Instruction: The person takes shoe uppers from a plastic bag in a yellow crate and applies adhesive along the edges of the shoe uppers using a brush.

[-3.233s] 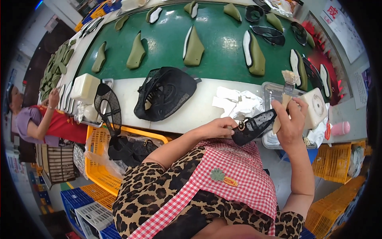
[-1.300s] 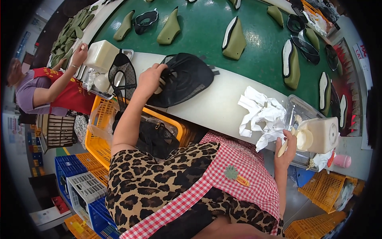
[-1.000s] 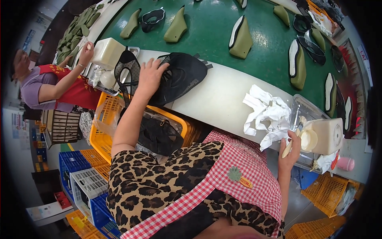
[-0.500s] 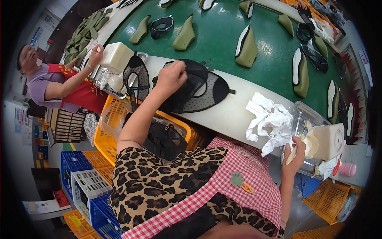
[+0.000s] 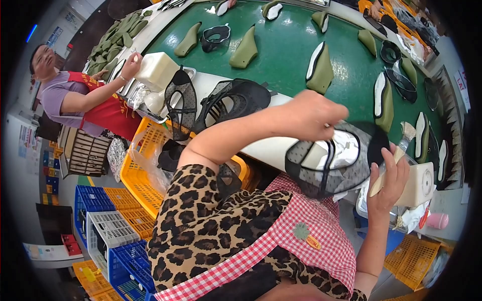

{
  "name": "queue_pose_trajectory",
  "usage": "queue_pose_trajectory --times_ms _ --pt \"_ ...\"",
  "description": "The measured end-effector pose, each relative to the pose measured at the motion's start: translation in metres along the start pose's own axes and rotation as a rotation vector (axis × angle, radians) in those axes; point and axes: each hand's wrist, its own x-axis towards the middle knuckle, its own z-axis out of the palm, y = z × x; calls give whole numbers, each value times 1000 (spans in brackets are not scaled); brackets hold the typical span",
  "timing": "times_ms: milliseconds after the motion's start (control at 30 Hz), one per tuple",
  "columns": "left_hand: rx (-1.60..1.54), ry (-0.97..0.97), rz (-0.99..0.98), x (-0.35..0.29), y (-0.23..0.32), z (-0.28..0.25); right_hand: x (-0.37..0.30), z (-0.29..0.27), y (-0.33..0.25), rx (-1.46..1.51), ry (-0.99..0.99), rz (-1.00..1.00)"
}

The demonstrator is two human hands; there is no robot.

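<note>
Mesh upper (image 5: 304,173) pinched below left hand (image 5: 311,118); right hand (image 5: 394,181) grips brush (image 5: 407,132) alongside: best keep brush and upper apart.

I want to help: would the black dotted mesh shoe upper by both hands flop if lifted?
The black dotted mesh shoe upper would probably flop, because its mesh is see-through. It's likely light, with a big opening.
</note>
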Motion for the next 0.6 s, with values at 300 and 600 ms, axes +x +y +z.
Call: queue_pose_trajectory --times_ms 300,600 --pt "-797 -401 -91 18 15 30 -41 25 -5 306 59 115" --pt "-1731 -450 -303 -27 -10 147 -50 29 4 403 61 185"
